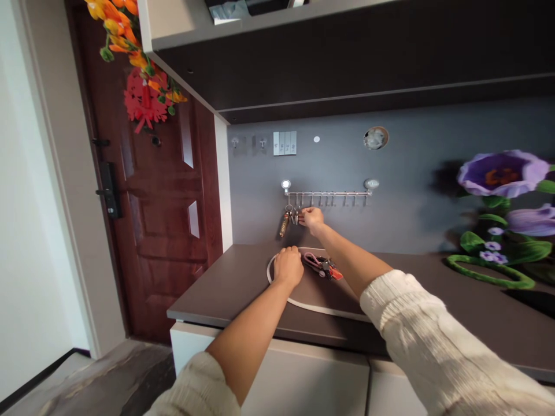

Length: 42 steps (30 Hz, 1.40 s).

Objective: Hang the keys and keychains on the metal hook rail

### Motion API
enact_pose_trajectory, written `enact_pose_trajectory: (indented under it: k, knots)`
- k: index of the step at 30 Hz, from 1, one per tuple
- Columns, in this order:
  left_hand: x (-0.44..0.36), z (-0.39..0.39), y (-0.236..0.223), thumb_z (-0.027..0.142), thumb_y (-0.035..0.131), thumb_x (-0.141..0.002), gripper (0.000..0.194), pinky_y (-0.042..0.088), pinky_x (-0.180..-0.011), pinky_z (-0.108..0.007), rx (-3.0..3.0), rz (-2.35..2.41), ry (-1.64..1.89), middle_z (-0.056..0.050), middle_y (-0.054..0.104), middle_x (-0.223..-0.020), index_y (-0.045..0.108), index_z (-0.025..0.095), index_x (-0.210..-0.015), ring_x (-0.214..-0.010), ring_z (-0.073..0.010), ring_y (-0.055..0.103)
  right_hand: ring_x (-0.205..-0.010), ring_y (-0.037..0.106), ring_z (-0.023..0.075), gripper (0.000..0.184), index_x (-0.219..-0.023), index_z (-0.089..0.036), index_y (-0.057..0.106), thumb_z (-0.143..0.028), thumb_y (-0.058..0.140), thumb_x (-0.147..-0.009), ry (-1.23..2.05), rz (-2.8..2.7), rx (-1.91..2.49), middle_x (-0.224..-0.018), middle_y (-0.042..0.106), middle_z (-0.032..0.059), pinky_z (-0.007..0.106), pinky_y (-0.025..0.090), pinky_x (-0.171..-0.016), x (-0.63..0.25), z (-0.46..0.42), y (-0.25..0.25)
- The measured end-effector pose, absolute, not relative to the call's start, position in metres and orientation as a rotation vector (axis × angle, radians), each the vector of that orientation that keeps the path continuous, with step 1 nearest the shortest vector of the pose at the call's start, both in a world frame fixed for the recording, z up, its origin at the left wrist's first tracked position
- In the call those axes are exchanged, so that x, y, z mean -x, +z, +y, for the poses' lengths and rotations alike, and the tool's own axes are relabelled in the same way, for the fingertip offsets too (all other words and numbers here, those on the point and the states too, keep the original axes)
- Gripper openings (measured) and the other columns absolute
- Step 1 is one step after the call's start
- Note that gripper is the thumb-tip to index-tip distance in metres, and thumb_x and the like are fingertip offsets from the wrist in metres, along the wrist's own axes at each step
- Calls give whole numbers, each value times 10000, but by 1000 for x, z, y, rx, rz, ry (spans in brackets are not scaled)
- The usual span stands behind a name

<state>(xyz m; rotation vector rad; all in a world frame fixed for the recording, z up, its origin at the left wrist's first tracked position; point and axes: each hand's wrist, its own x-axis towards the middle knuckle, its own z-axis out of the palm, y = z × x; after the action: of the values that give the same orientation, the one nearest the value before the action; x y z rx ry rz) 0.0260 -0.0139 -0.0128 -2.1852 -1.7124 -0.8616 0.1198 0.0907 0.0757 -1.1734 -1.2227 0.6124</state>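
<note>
My right hand (pixel 313 219) is pinched at a small bunch of keys (pixel 295 217) hanging under the left end of a metal hook rail (pixel 327 194). Beside it a tan keychain tag (pixel 284 224) dangles from a ring on the same rail. Low on the dark counter (pixel 217 283), my left hand (pixel 288 267) has its fingers bent and together; what is under them, if anything, is hidden. A white curved band (pixel 321 310) runs around that spot. Inside the curve, right of my left hand, lies another key bunch (pixel 324 266) with a pink strap and a red-orange piece.
Purple artificial flowers (pixel 503 173) with green leaves stand at the right of the counter. A dark shelf (pixel 347 63) overhangs the back panel. Left are a red-brown door (pixel 165 173) and hanging orange flowers (pixel 119 26). Small switches (pixel 285 143) sit above the rail.
</note>
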Motion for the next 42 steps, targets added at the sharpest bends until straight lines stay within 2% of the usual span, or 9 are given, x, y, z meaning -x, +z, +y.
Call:
enact_pose_trajectory:
  k: [10, 19, 29, 37, 42]
  knots:
    - [-23, -17, -10, 203, 374, -874, 198, 415, -793, -312, 2263, -1621, -839, -79, 621, -950, 562, 159, -917, -940, -196, 561, -561, 551, 61, 120, -738, -145, 528, -117, 427, -797, 676, -1237, 1142, -751, 624, 43, 183, 458, -537, -142, 49, 72]
    - [-21, -15, -12, 251, 425, -868, 192, 381, -834, -300, 2429, -1376, -835, -42, 591, -981, 598, 229, -950, -970, -172, 509, -646, 595, 86, 82, -786, -137, 549, -137, 467, -793, 596, -1375, 1165, -745, 652, 57, 208, 462, -648, -177, 8, 43]
    - [-22, -18, -13, 255, 426, -867, 234, 371, -838, -296, 2505, -1240, -751, -29, 576, -1033, 595, 270, -1029, -994, -174, 483, -741, 622, 120, 145, -900, -149, 583, -151, 492, -787, 325, -1626, 1360, -805, 670, 52, 252, 465, -739, -205, -27, 1]
    - [-31, -7, -5, 170, 398, -863, 274, 339, -849, -327, 2503, -1242, -565, -40, 560, -1077, 587, 272, -1033, -1025, -195, 454, -854, 607, 144, 209, -947, -154, 602, -110, 458, -801, 77, -1821, 1561, -912, 672, 73, 237, 417, -800, -208, -37, -3]
    - [-38, 1, -6, 216, 401, -867, 277, 322, -853, -334, 2557, -1198, -545, -28, 550, -1083, 579, 314, -1054, -1022, -192, 438, -884, 600, 156, 218, -953, -163, 610, -126, 452, -808, 19, -1845, 1594, -945, 668, 79, 236, 406, -805, -208, -35, -6]
